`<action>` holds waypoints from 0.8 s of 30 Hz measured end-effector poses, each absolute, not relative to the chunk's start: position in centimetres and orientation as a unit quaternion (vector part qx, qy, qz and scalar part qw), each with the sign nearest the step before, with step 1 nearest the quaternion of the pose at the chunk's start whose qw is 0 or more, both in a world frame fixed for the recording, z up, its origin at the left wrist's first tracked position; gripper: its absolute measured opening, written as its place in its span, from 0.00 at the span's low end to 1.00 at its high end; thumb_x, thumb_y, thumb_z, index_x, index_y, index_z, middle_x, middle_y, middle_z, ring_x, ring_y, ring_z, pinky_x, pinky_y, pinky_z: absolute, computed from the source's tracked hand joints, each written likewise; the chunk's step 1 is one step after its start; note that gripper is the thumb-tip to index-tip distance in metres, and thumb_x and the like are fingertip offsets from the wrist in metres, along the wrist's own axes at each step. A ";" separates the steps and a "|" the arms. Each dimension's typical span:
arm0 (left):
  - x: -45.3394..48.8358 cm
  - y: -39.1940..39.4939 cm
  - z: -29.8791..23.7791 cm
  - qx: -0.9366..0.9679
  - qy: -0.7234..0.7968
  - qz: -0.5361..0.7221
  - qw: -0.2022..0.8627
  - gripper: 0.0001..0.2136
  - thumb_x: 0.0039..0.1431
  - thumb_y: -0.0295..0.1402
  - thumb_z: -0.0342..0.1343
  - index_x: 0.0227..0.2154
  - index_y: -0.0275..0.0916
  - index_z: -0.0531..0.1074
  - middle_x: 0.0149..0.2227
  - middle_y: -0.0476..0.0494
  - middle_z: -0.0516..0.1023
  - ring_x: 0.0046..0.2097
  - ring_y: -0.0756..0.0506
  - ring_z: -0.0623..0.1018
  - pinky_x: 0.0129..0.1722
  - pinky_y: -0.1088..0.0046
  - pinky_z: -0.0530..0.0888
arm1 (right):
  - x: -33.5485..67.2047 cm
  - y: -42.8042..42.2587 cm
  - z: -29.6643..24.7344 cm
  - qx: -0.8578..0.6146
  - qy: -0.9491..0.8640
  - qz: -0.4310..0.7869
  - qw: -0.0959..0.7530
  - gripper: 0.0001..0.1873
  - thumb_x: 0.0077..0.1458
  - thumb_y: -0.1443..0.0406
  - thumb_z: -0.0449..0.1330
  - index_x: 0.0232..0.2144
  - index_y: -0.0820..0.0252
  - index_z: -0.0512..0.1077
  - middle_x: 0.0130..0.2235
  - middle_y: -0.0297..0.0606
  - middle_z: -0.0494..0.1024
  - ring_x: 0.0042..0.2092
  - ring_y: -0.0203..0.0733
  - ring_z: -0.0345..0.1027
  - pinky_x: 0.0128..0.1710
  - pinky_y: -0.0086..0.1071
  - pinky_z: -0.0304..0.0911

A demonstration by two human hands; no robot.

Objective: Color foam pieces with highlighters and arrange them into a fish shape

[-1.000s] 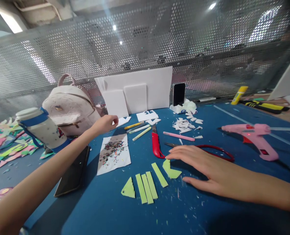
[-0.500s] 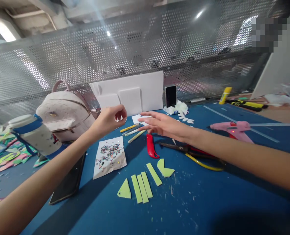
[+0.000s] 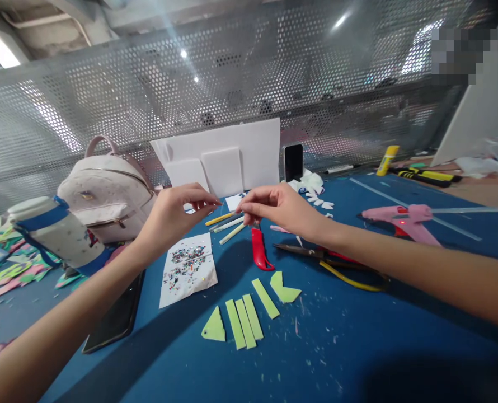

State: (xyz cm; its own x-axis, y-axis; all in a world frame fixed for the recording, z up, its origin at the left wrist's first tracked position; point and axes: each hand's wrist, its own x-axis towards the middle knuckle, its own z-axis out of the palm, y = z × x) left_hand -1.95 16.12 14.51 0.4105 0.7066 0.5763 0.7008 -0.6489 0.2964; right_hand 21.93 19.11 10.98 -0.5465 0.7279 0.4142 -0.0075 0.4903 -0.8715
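My left hand (image 3: 181, 215) hovers above the far edge of the paper sheet, thumb and fingertips brought together; anything between them is too small to make out. Facing it, my right hand (image 3: 283, 210) has its fingers curled in a pinch, and what they hold, if anything, is hidden. Several slim pens (image 3: 229, 225) lie beneath and between the hands. Below my right hand is a red-handled cutter (image 3: 259, 249). Nearer to me, light green pieces form a fish shape: a head (image 3: 215, 326) with an eye, strips (image 3: 244, 321) and a tail (image 3: 284, 287).
Tiny colourful bits lie on a white paper sheet (image 3: 203, 286). Scissors (image 3: 299, 251) and a pink glue gun (image 3: 414, 221) are at right. A bottle (image 3: 75, 238), backpack (image 3: 106, 184) and dark tablet (image 3: 117, 319) stand or lie left. White boards (image 3: 257, 151) and a phone (image 3: 293, 162) are behind.
My left hand's curled fingers have straightened into a pinch and tilted downward. My right hand's outstretched fingers have drawn in to a pinch.
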 end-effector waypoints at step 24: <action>0.4 12.5 10.8 0.812 0.418 0.382 0.142 0.03 0.62 0.31 0.64 0.34 0.43 0.83 0.34 0.52 0.85 0.34 0.50 0.80 0.34 0.76 0.74 | 23.6 17.3 8.9 -0.249 -0.864 0.265 0.347 0.10 0.66 0.63 0.61 0.34 0.60 0.80 0.30 0.34 0.82 0.33 0.37 0.75 0.36 0.31 0.65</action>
